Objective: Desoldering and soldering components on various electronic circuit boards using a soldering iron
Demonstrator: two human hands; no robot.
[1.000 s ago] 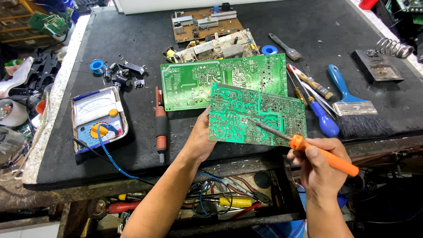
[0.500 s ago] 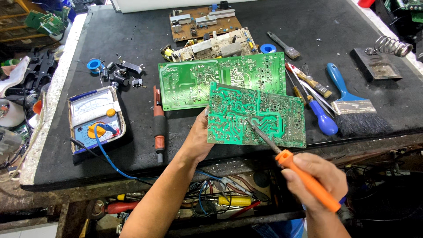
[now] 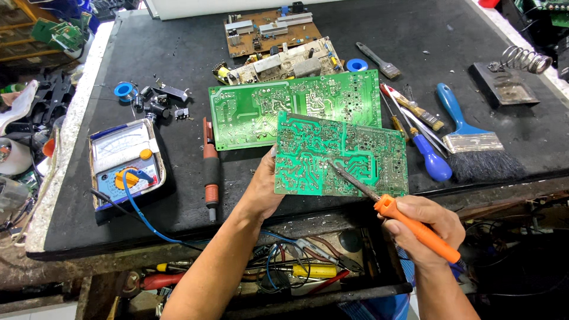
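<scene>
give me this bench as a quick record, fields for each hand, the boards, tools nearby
left hand: left hand grips the left edge of the front green circuit board
right hand: right hand holds the orange soldering iron, tip on that board
boards: second green board behind, two populated boards farther back
tools: analog multimeter left, blue-handled brush right
surface: black bench mat

Green circuit board (image 3: 349, 155): solder side up, silver tracks and joints showing, tilted, near edge of the bench, its far edge overlapping a second green board. Soldering iron (image 3: 397, 214): orange handle, dark metal shaft, slanting up-left, tip resting on the board's middle.
</scene>
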